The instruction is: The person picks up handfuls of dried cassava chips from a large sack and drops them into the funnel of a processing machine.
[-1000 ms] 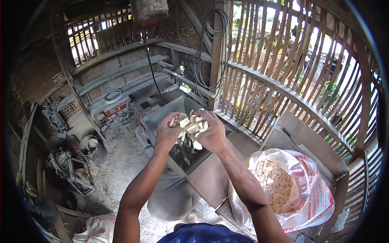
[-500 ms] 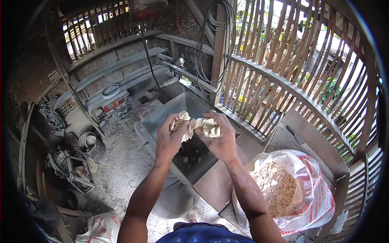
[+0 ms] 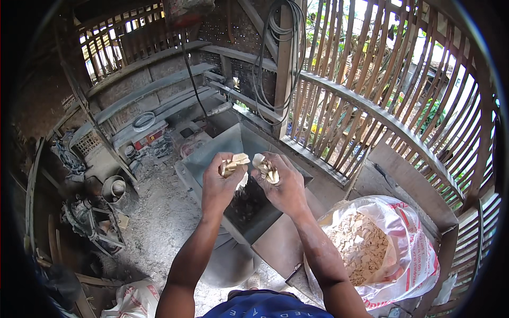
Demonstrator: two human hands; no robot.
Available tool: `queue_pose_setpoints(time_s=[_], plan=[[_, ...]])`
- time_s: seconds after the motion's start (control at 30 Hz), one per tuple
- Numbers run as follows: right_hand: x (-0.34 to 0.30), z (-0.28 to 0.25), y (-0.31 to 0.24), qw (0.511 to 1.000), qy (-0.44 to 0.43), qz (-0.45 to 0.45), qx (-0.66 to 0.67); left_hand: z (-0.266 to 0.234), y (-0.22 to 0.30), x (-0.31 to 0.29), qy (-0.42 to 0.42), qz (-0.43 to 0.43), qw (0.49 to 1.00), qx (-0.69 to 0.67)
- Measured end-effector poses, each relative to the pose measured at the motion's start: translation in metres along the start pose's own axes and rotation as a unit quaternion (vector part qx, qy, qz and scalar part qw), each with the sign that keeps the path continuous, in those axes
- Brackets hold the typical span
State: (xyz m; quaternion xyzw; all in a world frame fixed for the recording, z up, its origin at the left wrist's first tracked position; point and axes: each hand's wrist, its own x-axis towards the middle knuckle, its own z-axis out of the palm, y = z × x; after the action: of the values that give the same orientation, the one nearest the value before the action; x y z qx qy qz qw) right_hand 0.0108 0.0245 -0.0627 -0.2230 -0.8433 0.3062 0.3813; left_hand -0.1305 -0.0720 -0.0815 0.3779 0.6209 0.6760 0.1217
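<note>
Both my hands are raised over a grey metal hopper (image 3: 212, 144) with a dark opening. My left hand (image 3: 218, 183) is closed around a clump of pale dried chips (image 3: 233, 165), some poking out past the thumb. Close beside it, a small gap apart, my right hand (image 3: 285, 183) grips more of these cream-coloured chips (image 3: 266, 170). A few pieces hang below my left fingers. To the right stands a white plastic sack (image 3: 411, 249) with red print, its mouth wide and full of similar chips (image 3: 358, 241).
A slatted wooden wall (image 3: 366, 90) closes the right side. Coiled hoses (image 3: 281, 37) hang from a post ahead. On the dusty floor at left are a bucket (image 3: 117, 193) and a rusty machine (image 3: 93, 220). Another white sack (image 3: 135, 299) lies at lower left.
My hands have drawn slightly apart, opening a gap between the two clumps that were touching. Pieces seen falling below my hands are less visible now.
</note>
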Motion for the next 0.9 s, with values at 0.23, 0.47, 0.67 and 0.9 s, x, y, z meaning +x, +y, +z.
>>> queue_pose_setpoints(time_s=[0.23, 0.47, 0.67, 0.9], plan=[[0.000, 0.002, 0.008, 0.999, 0.004, -0.043, -0.015, 0.001, -0.001, 0.002, 0.010, 0.011, 0.999, 0.036], [0.001, 0.001, 0.010, 0.999, -0.026, -0.031, 0.006, -0.004, -0.011, 0.004, -0.020, -0.012, 0.998, 0.051], [0.002, 0.000, 0.003, 0.999, -0.027, -0.015, -0.013, -0.003, -0.025, 0.007, -0.002, 0.055, 0.997, 0.053], [0.002, 0.004, 0.009, 0.998, -0.043, 0.006, -0.043, -0.002, -0.007, 0.005, -0.001, 0.008, 1.000, 0.010]])
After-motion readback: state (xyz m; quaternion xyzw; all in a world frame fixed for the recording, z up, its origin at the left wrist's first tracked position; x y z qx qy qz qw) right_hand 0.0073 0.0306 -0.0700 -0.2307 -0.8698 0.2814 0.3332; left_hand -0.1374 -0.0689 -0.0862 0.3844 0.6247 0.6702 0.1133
